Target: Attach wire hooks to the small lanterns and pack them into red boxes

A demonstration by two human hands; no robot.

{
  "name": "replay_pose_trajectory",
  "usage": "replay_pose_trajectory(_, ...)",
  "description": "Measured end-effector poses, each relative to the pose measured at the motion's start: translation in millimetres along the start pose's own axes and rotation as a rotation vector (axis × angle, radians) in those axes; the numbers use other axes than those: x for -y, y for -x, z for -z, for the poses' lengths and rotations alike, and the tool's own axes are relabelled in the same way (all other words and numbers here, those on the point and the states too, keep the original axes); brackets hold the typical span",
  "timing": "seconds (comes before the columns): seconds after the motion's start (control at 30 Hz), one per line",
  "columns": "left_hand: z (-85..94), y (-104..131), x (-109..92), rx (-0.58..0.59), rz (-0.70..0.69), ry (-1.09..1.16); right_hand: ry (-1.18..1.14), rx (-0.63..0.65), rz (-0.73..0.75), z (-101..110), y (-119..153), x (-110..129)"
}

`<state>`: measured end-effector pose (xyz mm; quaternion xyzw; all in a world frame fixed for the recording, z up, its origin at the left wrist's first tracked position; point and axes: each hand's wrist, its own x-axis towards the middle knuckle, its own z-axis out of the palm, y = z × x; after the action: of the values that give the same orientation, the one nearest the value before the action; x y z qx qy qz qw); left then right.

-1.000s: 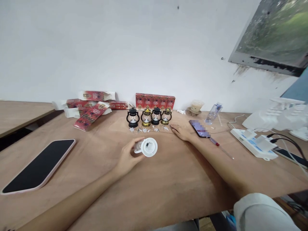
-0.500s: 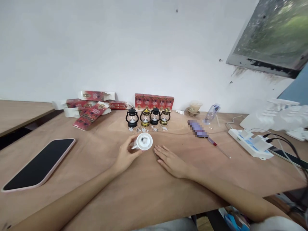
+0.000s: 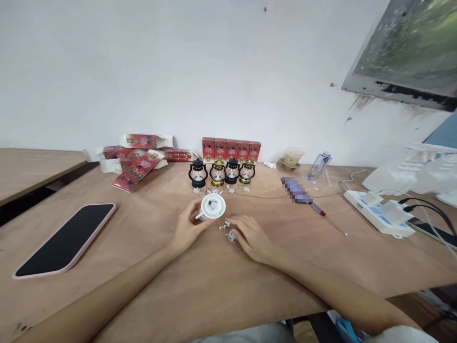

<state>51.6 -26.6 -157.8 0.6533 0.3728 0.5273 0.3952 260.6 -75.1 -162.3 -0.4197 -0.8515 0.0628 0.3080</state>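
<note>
Resting base-up in left hand (image 3: 187, 227): 1 round-bottomed white lantern (image 3: 213, 206).

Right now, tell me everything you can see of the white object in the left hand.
The white object looks like plastic, with a smooth finish. Its round, rimmed face tilts up toward the camera, showing a recessed middle with a small dark patch and a pale piece. A narrow white arm juts out at lower left. The left hand grips it from the left, fingers behind and thumb below. Its far side is hidden.
</note>
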Motion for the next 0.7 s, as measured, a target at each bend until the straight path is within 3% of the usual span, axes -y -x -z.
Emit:
replay_pose_trajectory(0.17, -0.7, 0.7, -0.7, 0.014, -0.022, 0.001, 0.053, -0.064, -0.058, -5.3, -10.1, -9.2)
replay_pose_trajectory(0.33, 0.2, 1.8, 1.6, 0.044, -0.041, -0.028, 0.113, 0.032, -0.098, -5.3, -23.5, -16.6)
replay_pose_trajectory(0.47, 1.3, 2.3, 1.2, 0.053, -0.050, -0.051, 0.129, 0.064, -0.045, -1.2, -30.8, -19.0)
replay_pose_trajectory(0.7, 1.1, 3.4, -1.2, 0.046, -0.052, -0.068, -0.242, -0.398, -0.078, 21.7, -37.7, -4.9)
